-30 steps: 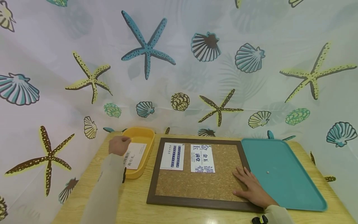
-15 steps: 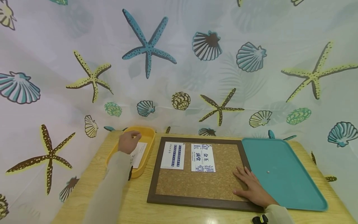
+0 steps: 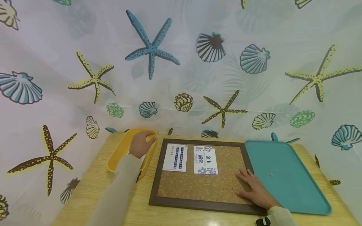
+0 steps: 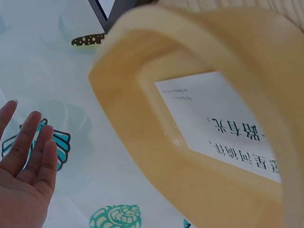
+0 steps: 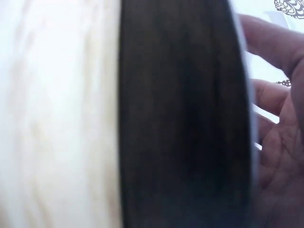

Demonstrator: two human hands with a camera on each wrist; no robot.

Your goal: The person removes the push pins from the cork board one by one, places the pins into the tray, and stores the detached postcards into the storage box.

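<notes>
My left hand hovers at the right side of a yellow plastic basket. In the left wrist view the same hand has loosely bent fingers and nothing in them. Inside the basket lies a white card printed with dark characters. My right hand rests spread on the right side of a brown-framed cork board, its palm over the frame. Two printed cards are on the board's upper left: a white card with blue strips and a blue-and-white card.
A teal tray lies right of the board, close to its frame, with one small round pin on it. Everything stands on a light wooden table. A curtain with starfish and shells surrounds the table's back and sides.
My left hand has moved rightward across the basket, from its left part to its right rim, covering more of the card inside. My right hand stays on the board.
</notes>
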